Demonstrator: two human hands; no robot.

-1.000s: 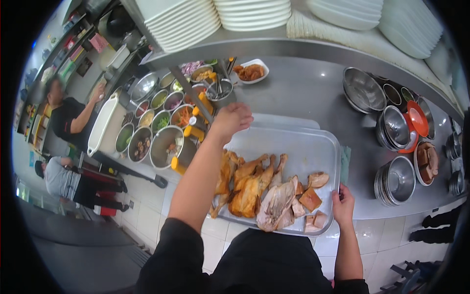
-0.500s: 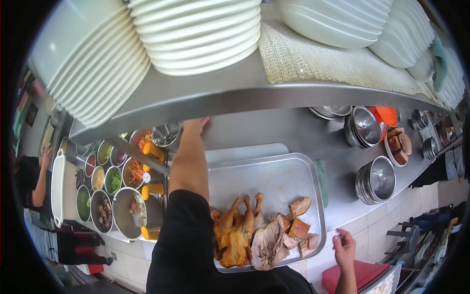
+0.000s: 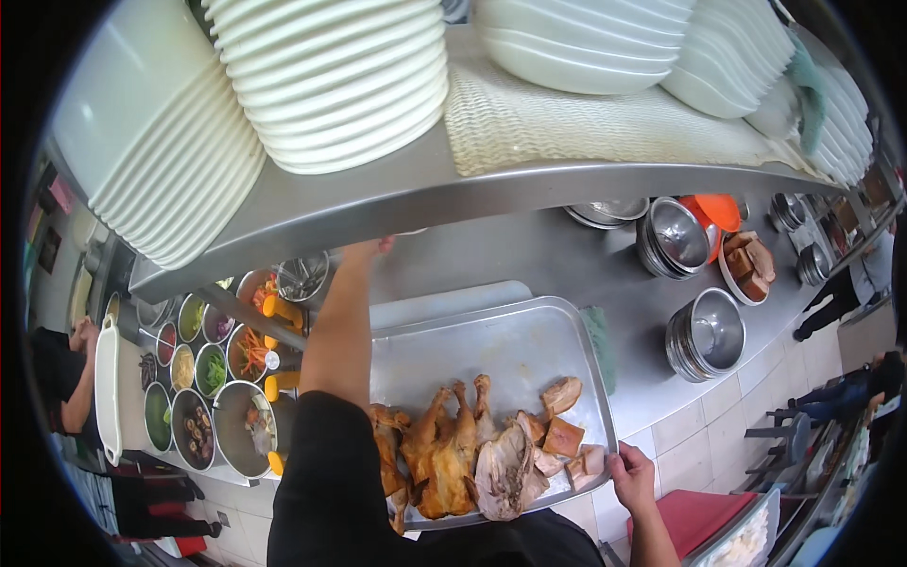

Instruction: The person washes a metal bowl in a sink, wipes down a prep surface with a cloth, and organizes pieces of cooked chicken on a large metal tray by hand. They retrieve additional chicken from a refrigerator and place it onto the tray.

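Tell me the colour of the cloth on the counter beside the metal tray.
The cloth is dull green, seen best in the head view.

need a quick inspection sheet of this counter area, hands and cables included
Surface: steel counter, shiny.
Job's things: metal tray overhanging the counter's near edge, holding roasted poultry and meat chunks.
Clutter: stacked steel bowls, green cloth beside the tray, vegetable containers at left.
Hands: left hand partly hidden by the overhead shelf; right hand at the tray's near right corner, grip unclear.
Cables: nothing seen.
Surroundings: white dishes stacked on the shelf; other people nearby.
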